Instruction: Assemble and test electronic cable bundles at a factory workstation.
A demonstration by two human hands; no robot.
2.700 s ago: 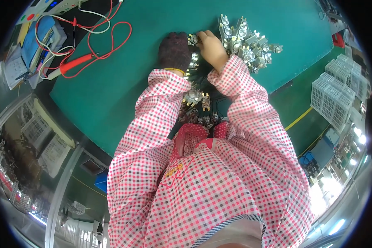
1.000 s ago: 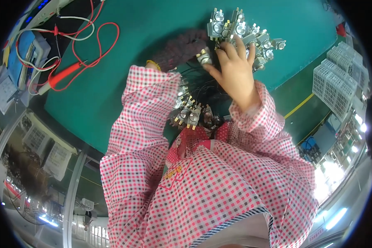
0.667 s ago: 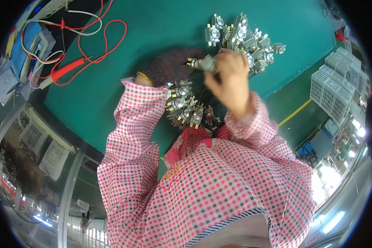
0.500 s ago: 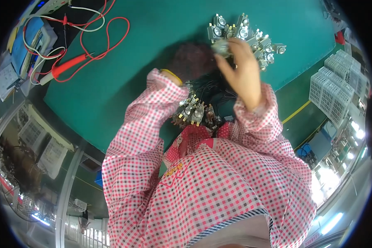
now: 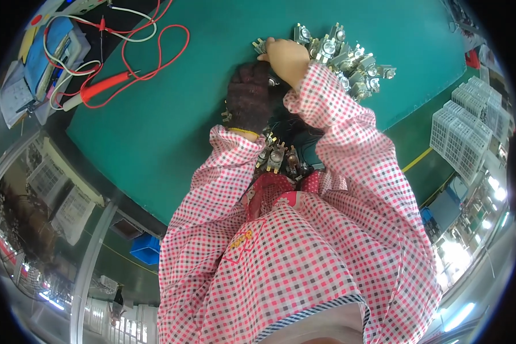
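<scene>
My right hand is bare and closed, its fingers pinching a small metal electrical part with brass-coloured tabs. Just below and left of it is my left hand in a dark glove with a yellow cuff edge. Its fingers look curled, and their tips are hidden. Small metal bits show at both sides of the glove; whether the hand holds them I cannot tell. A cluster of similar metal parts lies right of my right hand. More such parts sit close to my body, next to black wires.
The green tabletop spreads under everything. At the far left are a red test probe with red and white leads and a blue folder. White plastic crates stand beyond the right edge. A blue bin is at lower left.
My right hand has moved left from the cluster, carrying a metal part past the gloved hand's top. My left hand has shifted slightly left and down.
</scene>
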